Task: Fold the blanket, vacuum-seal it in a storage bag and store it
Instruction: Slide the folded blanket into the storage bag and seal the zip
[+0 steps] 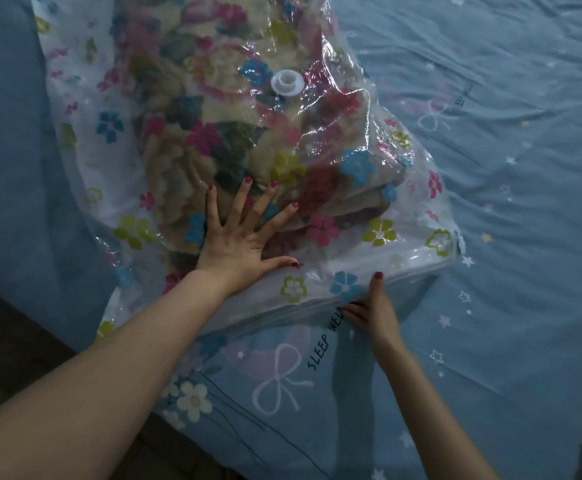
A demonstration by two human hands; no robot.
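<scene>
While the hands work at the bag's mouth, the scene reads as follows.

Step in hand: closing the seal; the blanket is already folded and bagged, and by my judgement the mouth is being pressed shut before any air is drawn out.

Blanket [192,140]: a floral fleece, folded into a thick bundle, wholly inside the bag and lying toward the bed's left edge.

Storage bag [400,188]: clear plastic printed with small flowers, still puffy and wrinkled, resting on the bed [507,168] with its mouth toward the near edge.

Valve [288,82]: a white round port on the bag's upper face, beyond the hands; nothing is attached to it.

Left hand [237,237]: spread flat, fingers splayed, palm pressing down on the bag over the blanket's near end; it grips nothing.

Right hand [372,306]: pinching the bag's white sealing strip [411,268], thumb on top, fingers tucked beneath.

Seal state: I cannot tell how much of the strip is already closed.

Next move calls for: running the pinch along the whole strip with steady pressure while the flat hand stops the bag from sliding, then checking for gaps before suction at the valve.

Risk: a wrinkle caught in the strip would probably let air back in.
</scene>
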